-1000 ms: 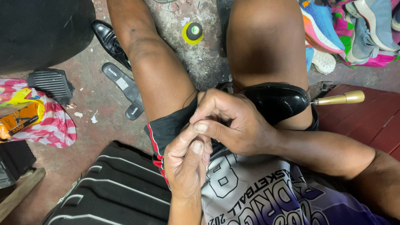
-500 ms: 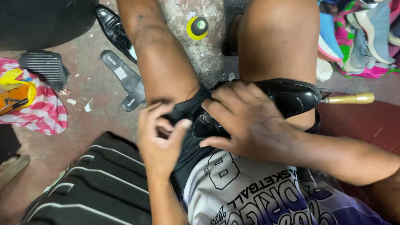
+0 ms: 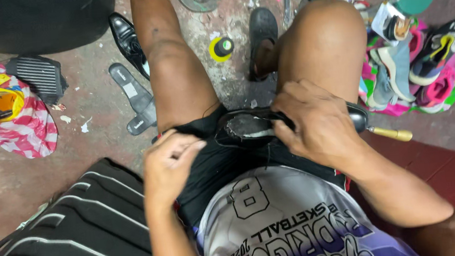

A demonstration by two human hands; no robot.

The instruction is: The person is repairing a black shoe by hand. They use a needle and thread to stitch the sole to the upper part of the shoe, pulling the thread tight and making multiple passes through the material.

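A black leather shoe [image 3: 272, 126] lies sole-up across the person's lap, pinned there by the right hand [image 3: 319, 125] clamped over it — probably to steady it. Just left of the shoe, the left hand [image 3: 167, 170] is pinched shut, perhaps on thread — too fine to tell.

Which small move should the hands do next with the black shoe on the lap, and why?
Probably pull the left hand further out from the black shoe: its fingers are pinched closed just beside the heel, where thin thread ends show, while the right hand clamps the shoe on the lap.
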